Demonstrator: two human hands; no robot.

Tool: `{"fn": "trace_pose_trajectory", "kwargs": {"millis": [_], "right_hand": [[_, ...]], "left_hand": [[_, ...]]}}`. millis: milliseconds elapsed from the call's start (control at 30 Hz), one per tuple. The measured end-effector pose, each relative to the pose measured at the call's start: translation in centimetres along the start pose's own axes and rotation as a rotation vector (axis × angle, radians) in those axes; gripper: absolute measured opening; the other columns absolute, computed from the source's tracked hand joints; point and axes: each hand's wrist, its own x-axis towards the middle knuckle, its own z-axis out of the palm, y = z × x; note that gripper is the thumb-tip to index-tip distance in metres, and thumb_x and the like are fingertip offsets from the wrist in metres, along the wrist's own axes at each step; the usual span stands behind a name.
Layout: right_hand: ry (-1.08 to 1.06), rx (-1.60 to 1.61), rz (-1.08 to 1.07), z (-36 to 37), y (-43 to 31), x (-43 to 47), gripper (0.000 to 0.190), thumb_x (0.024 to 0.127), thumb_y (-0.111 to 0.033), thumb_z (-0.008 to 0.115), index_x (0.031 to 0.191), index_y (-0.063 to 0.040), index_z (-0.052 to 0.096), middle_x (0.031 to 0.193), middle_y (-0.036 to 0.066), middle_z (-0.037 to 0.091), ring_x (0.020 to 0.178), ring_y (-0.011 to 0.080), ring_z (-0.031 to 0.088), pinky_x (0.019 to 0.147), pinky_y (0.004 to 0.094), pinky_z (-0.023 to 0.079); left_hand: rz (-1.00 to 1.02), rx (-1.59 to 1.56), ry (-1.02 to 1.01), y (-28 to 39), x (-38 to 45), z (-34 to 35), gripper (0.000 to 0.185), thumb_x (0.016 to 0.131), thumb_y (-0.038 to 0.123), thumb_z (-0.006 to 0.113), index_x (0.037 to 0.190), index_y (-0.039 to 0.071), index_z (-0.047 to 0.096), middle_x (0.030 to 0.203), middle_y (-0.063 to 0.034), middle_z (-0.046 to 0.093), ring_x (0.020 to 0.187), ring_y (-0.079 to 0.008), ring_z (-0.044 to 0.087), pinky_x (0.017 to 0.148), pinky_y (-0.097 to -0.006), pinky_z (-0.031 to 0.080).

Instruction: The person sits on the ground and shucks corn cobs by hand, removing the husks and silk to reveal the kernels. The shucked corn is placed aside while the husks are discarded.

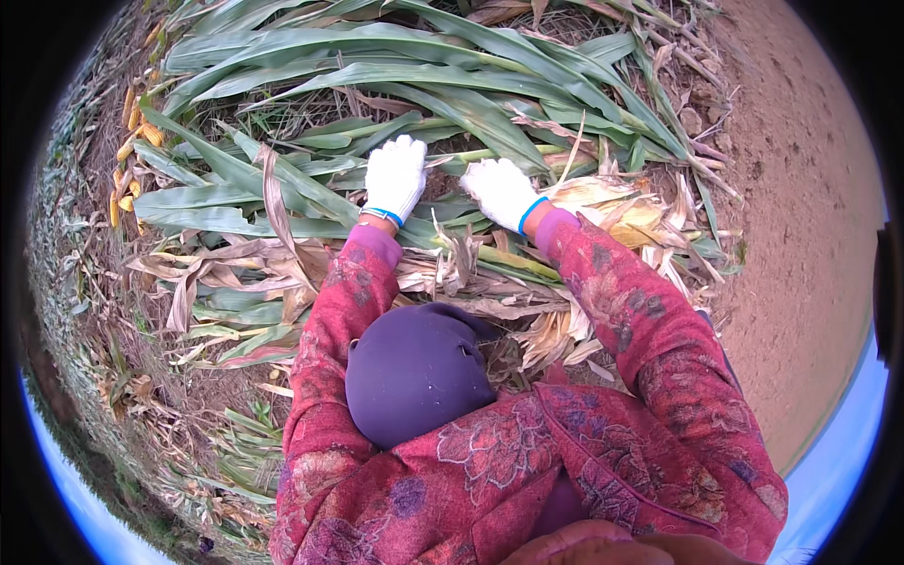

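Observation:
My left hand (395, 176), in a white knit glove with a blue cuff edge, rests over cut corn stalks and green leaves (233, 212). Its fingers curl away from view, and a thin dry leaf tip (438, 162) shows beside it. To the right, my right hand (501, 191) wears a matching glove, its fingers bent down among the stalks. What either palm contains is hidden. Dry corn husks (600, 194) lie just right of my right hand. Between the arms and below the hands is a knee in dark purple cloth (420, 374).
Long green corn leaves (424, 42) spread across the ground ahead. Several husked yellow corn cobs (131, 141) lie at the left. More dry husks (558, 332) lie near the knee. Bare brown soil (784, 176) stretches along the right, with clods (691, 120) at the pile's edge.

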Motion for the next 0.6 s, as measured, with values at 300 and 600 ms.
{"fn": "trace_pose_trajectory", "kwargs": {"millis": [300, 600], "right_hand": [[-0.15, -0.28, 0.146, 4.5, -0.3, 1.9, 0.017, 0.088, -0.024, 0.064, 0.089, -0.011, 0.076, 0.09, 0.014, 0.072, 0.087, 0.031, 0.07, 0.076, 0.046, 0.047], [-0.057, -0.146, -0.071, -2.5, -0.6, -1.8, 0.016, 0.085, -0.025, 0.07, 0.097, -0.014, 0.072, 0.099, 0.01, 0.066, 0.098, 0.0294, 0.064, 0.076, 0.0448, 0.044]], "left_hand": [[-0.02, -0.142, -0.004, -0.5, 0.0, -0.3, 0.021, 0.088, 0.029, 0.077, 0.094, 0.012, 0.064, 0.085, -0.0097, 0.067, 0.084, -0.0329, 0.069, 0.072, -0.0473, 0.052], [-0.018, -0.209, -0.037, 0.0, -1.4, -0.5, 0.04, 0.081, 0.045, 0.082, 0.1, 0.014, 0.067, 0.089, -0.0076, 0.066, 0.087, -0.0304, 0.067, 0.076, -0.046, 0.05]]}}
